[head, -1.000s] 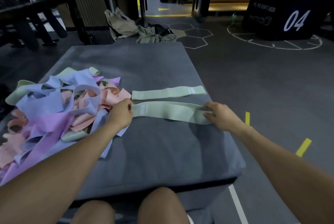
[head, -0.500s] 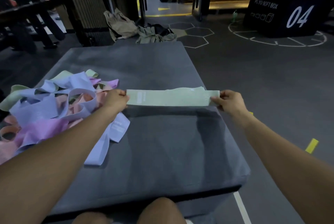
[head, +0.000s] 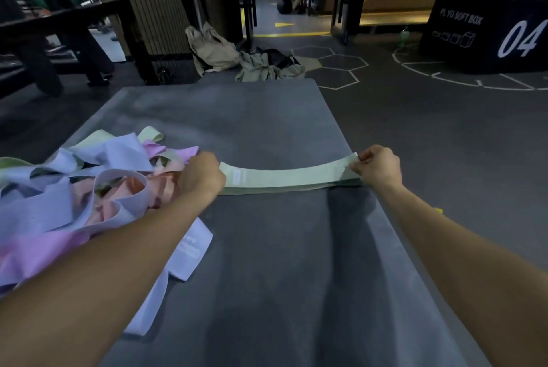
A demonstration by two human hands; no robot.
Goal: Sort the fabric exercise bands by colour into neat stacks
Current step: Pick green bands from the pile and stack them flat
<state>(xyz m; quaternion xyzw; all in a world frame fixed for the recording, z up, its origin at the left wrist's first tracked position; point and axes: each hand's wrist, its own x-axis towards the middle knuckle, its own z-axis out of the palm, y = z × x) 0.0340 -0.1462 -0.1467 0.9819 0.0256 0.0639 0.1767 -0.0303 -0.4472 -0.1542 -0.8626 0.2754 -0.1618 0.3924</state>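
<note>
Green band [head: 289, 178] stretched across the worktop [head: 267, 263], right end at its edge. Left hand [head: 201, 172] and right hand [head: 378, 165] each pinch an end. Tangled pile [head: 89, 188] sits left, plenty of bare room nearer.

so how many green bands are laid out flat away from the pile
2, stacked: the top green band is held at its ends by the left hand and right hand; the lower green band shows beneath. More may be hidden.

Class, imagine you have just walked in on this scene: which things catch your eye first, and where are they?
Centre stage, the left hand and right hand pinch the ends of a pale green band low over the grey mat. A tangled pile of pastel bands sprawls at the mat's left edge.
</note>
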